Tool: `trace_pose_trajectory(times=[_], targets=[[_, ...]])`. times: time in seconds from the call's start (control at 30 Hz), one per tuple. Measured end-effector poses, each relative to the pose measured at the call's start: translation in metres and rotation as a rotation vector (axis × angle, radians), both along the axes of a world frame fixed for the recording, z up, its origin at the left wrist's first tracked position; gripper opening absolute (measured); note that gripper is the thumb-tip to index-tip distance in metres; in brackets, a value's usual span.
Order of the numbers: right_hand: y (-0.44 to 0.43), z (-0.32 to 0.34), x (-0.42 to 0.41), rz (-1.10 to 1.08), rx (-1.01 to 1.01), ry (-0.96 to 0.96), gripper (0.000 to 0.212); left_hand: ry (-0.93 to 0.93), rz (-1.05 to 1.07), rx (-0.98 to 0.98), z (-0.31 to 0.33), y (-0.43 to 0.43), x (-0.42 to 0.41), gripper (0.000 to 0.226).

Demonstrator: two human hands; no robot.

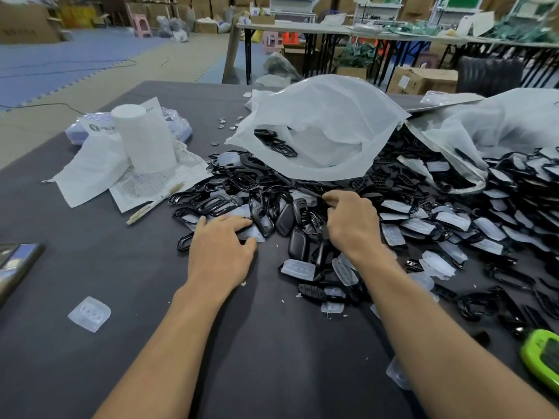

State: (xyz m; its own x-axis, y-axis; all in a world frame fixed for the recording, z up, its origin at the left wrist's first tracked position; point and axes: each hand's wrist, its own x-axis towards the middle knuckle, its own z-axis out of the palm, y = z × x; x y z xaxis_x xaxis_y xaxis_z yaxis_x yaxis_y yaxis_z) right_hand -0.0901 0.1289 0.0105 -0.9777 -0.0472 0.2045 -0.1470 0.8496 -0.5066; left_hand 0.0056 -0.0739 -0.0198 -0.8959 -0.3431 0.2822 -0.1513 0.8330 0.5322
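Centrally, from the head camera, two bare forearms reach over a dark table [121, 267] to a pile of black key-fob shells and clear button pads [393, 213]. Flat and spread, the left hand [222, 252] rests straight fingertips on a clear pad [252, 234] at the pile's near edge. Fingers curled, the right hand [352, 225] pinches a thin black part [314, 193] on the pile. A white plastic bag [326, 125] gapes just behind; a pen [154, 204] lies to the left.

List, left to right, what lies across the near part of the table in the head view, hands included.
Dark flat device at the left edge → lone clear pad → pen → left hand → right hand → green gadget at the right edge.
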Motion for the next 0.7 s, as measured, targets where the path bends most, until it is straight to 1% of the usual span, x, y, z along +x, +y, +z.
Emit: trace_pose_trajectory(times=[0.03,0.1,0.17,0.27,0.33,0.37,0.4,0.43,0.47,0.5,0.53,0.57,0.63,0.7], targets=[[0.0,0.001,0.005,-0.022,-0.072,0.078,0.042,0.024,0.003,0.014,0.0,0.001,-0.001,0.038],[-0.005,0.006,0.02,-0.025,-0.279,0.211,0.034,0.124,0.01,0.086,0.004,0.004,-0.001,0.045],[-0.02,0.012,0.035,0.039,-0.479,0.232,0.028,0.256,-0.032,0.159,0.008,0.01,0.002,0.054],[-0.049,0.014,0.051,0.18,-0.639,0.137,0.025,0.34,-0.155,0.151,0.01,0.022,0.007,0.068],[-0.062,0.011,0.057,0.237,-0.682,0.07,0.026,0.339,-0.155,0.17,0.009,0.022,0.009,0.065],[-0.065,0.011,0.057,0.257,-0.712,0.032,0.025,0.317,-0.138,0.21,0.009,0.019,0.008,0.06],[-0.065,0.011,0.055,0.272,-0.786,-0.027,0.022,0.282,-0.119,0.274,0.009,0.014,0.007,0.057],[-0.065,0.011,0.053,0.287,-0.912,-0.106,0.019,0.248,-0.099,0.365,0.01,0.01,0.006,0.055],[-0.062,0.012,0.049,0.276,-1.007,-0.156,0.018,0.238,-0.073,0.486,0.011,0.007,0.004,0.052],[-0.06,0.01,0.046,0.254,-1.039,-0.161,0.017,0.261,-0.041,0.635,0.014,0.003,0.002,0.049],[-0.057,0.007,0.043,0.229,-0.973,-0.124,0.018,0.317,-0.005,0.804,0.017,0.0,-0.001,0.044],[-0.057,0.002,0.041,0.218,-0.864,-0.08,0.022,0.387,0.039,0.978,0.02,-0.005,-0.002,0.037],[-0.06,-0.005,0.048,0.262,-0.632,-0.015,0.034,0.482,0.117,1.3,0.028,-0.017,-0.002,0.021],[-0.069,-0.007,0.058,0.355,-0.457,0.0,0.042,0.506,0.143,1.521,0.033,-0.031,0.0,0.01]])
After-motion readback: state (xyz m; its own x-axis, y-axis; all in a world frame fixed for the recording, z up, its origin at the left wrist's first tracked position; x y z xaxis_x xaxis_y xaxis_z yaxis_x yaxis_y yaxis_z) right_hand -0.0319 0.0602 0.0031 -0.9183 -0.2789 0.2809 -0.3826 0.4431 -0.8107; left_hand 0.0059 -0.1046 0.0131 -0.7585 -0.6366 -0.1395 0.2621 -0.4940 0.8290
